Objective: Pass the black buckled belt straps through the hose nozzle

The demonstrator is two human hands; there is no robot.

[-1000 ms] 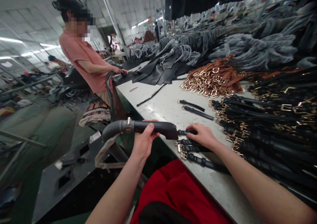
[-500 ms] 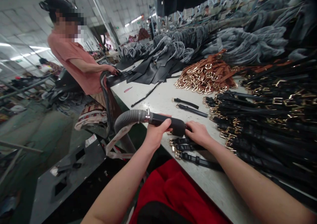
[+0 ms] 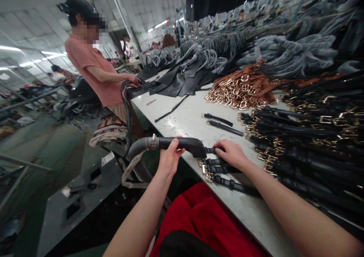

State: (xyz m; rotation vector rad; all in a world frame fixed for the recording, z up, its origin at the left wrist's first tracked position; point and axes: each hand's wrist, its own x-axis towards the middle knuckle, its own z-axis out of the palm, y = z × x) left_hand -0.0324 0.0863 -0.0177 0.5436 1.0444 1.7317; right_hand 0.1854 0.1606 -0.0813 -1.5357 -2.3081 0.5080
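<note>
My left hand [image 3: 170, 156] is closed around a black hose nozzle [image 3: 184, 143], thumb on top. A grey corrugated hose [image 3: 139, 146] joins its back end at a metal clamp. The nozzle's down-curved mouth lies against the end of a black strap [image 3: 210, 150]. My right hand [image 3: 231, 152] grips that strap, fingers bent over it at the table. Just below, several black buckle straps [image 3: 227, 182] lie side by side, gold buckles toward the table edge. Two more black straps [image 3: 224, 127] lie beyond my right hand. The nozzle's opening is hidden.
On the white table [image 3: 182, 115], brown straps with gold buckles [image 3: 241, 88] form a heap. A large pile of black buckle straps [image 3: 307, 151] covers the right. Black leather pieces [image 3: 182, 80] lie farther back. A co-worker [image 3: 96, 65] stands at the far left edge. A grey machine [image 3: 82, 196] stands below left.
My left hand and the nozzle have shifted left and the nozzle has turned, its curved mouth now showing sideways. More of the strap shows between nozzle and right hand. The whole view has shifted slightly.
</note>
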